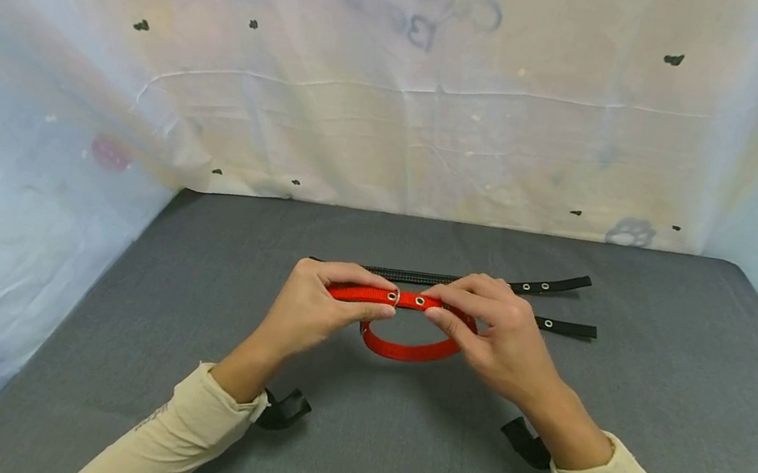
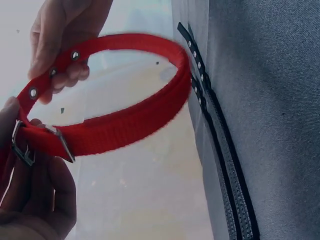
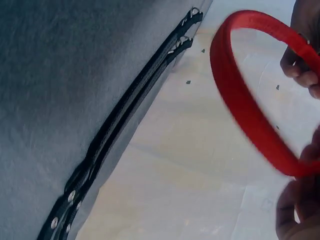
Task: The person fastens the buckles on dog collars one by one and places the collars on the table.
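Pale sheet (image 1: 516, 151) (b/g): rises behind & at both sides of my work area, w/ small dark marks & faint lettering. Grey tabletop (image 1: 676, 365): spreads in front of me, up to the sheet's lower edge. Beige sleeves (image 1: 194, 441): cover my forearms, one per side. L hand (image 1: 313, 305): thumb & fingers pinch one side of the red collar. R hand (image 1: 503, 330): thumb & fingertips pinch the same band a little to the R, w/ a short stretch showing btwn my hands. Black straps (image 1: 417, 278): two, lying side by side on the tabletop beyond the collar, partly hidden by my hands; R ends w/ eyelets, L ends w/ metal fittings (image 3: 185, 42) (R wrist view). Red collar (image 1: 408, 352): held up off the tabletop, centre, curved into a loop. Black bands (image 1: 283, 410): one near each wrist, loose ends sticking out inward. Metal buckle (image 2: 22, 147): on the collar, at my L fingers (L wrist view). Eyelets (image 2: 75, 54): silver-rimmed, in a row along the collar, close to my R fingers
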Demonstrator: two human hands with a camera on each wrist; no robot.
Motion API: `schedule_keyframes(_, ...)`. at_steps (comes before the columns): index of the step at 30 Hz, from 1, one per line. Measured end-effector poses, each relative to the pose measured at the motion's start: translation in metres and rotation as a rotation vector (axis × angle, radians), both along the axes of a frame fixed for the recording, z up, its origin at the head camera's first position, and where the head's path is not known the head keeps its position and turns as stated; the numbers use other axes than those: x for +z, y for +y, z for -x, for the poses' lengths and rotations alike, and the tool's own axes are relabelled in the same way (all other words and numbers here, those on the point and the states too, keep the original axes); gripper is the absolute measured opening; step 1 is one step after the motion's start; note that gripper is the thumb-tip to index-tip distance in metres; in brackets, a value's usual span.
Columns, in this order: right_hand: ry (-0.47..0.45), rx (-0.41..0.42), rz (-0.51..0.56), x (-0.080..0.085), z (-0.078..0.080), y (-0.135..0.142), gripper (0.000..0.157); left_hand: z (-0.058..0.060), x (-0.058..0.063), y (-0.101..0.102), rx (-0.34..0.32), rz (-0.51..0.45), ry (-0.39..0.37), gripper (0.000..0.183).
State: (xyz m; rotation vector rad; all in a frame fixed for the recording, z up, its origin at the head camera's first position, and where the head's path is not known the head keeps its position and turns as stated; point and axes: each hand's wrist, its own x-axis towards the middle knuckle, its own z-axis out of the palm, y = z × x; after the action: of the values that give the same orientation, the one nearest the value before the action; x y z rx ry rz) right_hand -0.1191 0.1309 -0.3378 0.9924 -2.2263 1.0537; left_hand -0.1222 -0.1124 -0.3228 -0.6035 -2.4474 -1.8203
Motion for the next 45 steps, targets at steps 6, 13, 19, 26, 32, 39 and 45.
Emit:
schedule_keyframes(6,0.012,0.002,0.004,-0.002,-0.001,-0.003,0.03,-0.002,0.0,0.003,-0.021,-0.01,-0.012,0.023)
schedule_keyframes(13,0.009,0.01,0.02,-0.003,-0.001,-0.004,0.031,-0.002,-0.001,0.004,-0.035,-0.022,-0.023,0.023)
schedule_keyframes(19,-0.014,0.009,0.017,-0.004,-0.001,-0.005,0.033,-0.002,0.0,0.002,-0.055,-0.024,-0.009,0.019)
schedule_keyframes(26,-0.102,0.027,0.021,-0.005,-0.004,-0.008,0.043,-0.004,-0.002,0.006,-0.1,-0.02,0.038,0.018)
schedule_keyframes(32,-0.096,0.012,0.048,-0.006,-0.006,-0.013,0.039,-0.007,-0.002,0.01,-0.083,-0.013,-0.024,0.02)
schedule_keyframes(39,-0.092,-0.008,0.103,-0.006,-0.005,-0.012,0.032,-0.003,-0.003,0.007,-0.092,0.02,-0.062,0.03)
schedule_keyframes(45,-0.106,-0.043,0.124,-0.003,-0.003,-0.006,0.029,0.002,-0.005,0.003,-0.135,0.073,-0.08,0.054)
